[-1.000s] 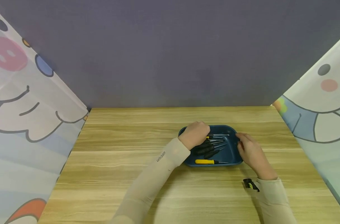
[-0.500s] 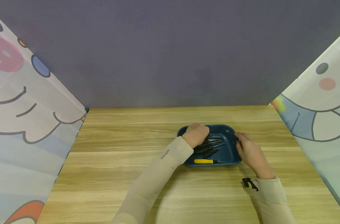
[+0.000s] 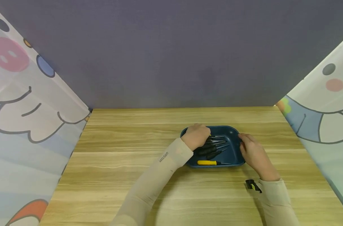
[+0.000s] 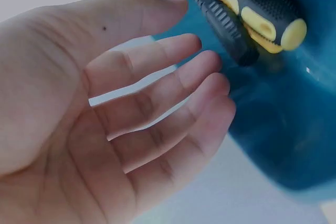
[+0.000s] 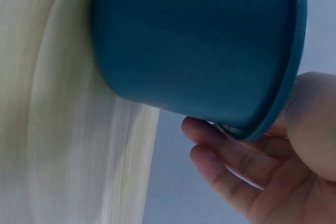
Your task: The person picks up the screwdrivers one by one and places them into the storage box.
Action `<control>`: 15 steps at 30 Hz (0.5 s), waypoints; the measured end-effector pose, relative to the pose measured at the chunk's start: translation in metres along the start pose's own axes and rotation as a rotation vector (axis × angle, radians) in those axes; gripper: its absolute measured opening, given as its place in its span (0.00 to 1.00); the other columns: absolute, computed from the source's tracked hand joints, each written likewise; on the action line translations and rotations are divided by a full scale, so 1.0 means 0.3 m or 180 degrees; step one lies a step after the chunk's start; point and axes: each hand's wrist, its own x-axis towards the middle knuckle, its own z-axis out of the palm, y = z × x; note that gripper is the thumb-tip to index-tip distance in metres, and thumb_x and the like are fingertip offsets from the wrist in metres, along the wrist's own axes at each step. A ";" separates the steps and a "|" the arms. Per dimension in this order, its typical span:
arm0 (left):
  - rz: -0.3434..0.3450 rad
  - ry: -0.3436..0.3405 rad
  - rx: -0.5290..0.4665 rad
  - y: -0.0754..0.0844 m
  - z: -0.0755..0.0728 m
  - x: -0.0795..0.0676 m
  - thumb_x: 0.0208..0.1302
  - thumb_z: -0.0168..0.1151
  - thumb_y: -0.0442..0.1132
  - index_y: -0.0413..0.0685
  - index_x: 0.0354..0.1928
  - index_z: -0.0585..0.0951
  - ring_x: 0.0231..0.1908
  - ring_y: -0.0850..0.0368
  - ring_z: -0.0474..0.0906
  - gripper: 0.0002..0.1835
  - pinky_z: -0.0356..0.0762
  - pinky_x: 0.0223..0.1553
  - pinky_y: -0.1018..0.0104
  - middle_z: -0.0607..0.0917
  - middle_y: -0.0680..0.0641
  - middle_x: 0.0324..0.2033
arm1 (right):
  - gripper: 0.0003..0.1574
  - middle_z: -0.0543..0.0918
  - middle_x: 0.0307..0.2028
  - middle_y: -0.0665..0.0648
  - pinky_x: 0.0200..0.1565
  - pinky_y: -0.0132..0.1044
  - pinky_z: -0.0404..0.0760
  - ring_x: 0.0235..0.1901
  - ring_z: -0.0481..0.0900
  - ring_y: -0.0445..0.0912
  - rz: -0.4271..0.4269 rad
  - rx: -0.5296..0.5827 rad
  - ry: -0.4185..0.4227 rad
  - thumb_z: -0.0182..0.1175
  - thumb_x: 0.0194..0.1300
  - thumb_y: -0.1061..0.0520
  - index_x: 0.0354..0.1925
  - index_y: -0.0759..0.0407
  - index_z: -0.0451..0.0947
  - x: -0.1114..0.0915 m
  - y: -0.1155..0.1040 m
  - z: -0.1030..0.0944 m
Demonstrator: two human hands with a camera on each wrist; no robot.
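Observation:
A dark blue tray (image 3: 234, 153) stands on the table, with several black-handled screwdrivers (image 3: 206, 151) side by side in it. Apart from them, at the near side, lies a yellow-handled screwdriver (image 3: 207, 163). Over the tray's far left part is my left hand (image 3: 196, 136); in the left wrist view its fingers (image 4: 178, 72) are loosely bent with nothing between them, close to a black-and-yellow handle (image 4: 265, 17). My right hand (image 3: 255, 156) holds the tray's right rim, its fingers under the lip in the right wrist view. The left hand hides some tools in the head view.
The wooden table (image 3: 118, 163) runs up to a grey back wall (image 3: 171, 62). Cartoon-printed sheets (image 3: 326, 116) hang at both sides. By the right cuff is a small black-and-yellow thing (image 3: 252, 185) that I cannot identify.
One second ago a long thin shaft jutted right from beside my left hand; now the shafts there end shorter and a bit of yellow shows. My right hand keeps its place at the rim.

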 end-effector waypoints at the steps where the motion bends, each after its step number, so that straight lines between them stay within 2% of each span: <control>1: 0.0012 0.0019 -0.0004 -0.004 -0.003 -0.009 0.71 0.60 0.34 0.55 0.38 0.86 0.25 0.59 0.67 0.08 0.68 0.22 0.69 0.80 0.52 0.29 | 0.21 0.78 0.49 0.76 0.42 0.61 0.79 0.45 0.79 0.69 -0.0006 -0.0007 0.0002 0.57 0.60 0.76 0.53 0.81 0.75 0.002 0.000 0.000; 6: 0.0073 0.0136 0.0012 -0.031 -0.018 -0.060 0.73 0.58 0.35 0.53 0.37 0.86 0.27 0.59 0.70 0.09 0.70 0.22 0.70 0.79 0.50 0.31 | 0.21 0.77 0.50 0.76 0.41 0.60 0.79 0.44 0.79 0.69 -0.0003 -0.0036 -0.0050 0.57 0.61 0.76 0.54 0.81 0.74 0.011 0.003 -0.003; 9: 0.0167 0.0272 0.0025 -0.047 -0.022 -0.101 0.73 0.59 0.37 0.52 0.39 0.86 0.28 0.59 0.73 0.08 0.73 0.26 0.71 0.80 0.50 0.31 | 0.22 0.76 0.50 0.77 0.42 0.61 0.79 0.46 0.78 0.70 -0.0005 -0.0086 -0.0064 0.59 0.60 0.76 0.54 0.81 0.74 0.006 0.003 -0.005; 11: 0.0220 0.0363 0.0036 -0.059 -0.022 -0.135 0.72 0.60 0.39 0.51 0.41 0.86 0.29 0.58 0.74 0.06 0.74 0.30 0.71 0.80 0.50 0.31 | 0.24 0.76 0.51 0.78 0.43 0.62 0.79 0.47 0.77 0.71 -0.0092 -0.0127 -0.0005 0.61 0.57 0.77 0.54 0.82 0.73 0.001 0.003 -0.001; 15: 0.0186 0.0569 -0.0027 -0.096 -0.009 -0.219 0.70 0.63 0.42 0.47 0.45 0.85 0.33 0.55 0.77 0.08 0.77 0.34 0.69 0.81 0.49 0.34 | 0.29 0.75 0.52 0.81 0.45 0.63 0.78 0.49 0.75 0.74 -0.0396 -0.0184 0.0250 0.65 0.50 0.80 0.53 0.84 0.74 -0.006 -0.011 0.007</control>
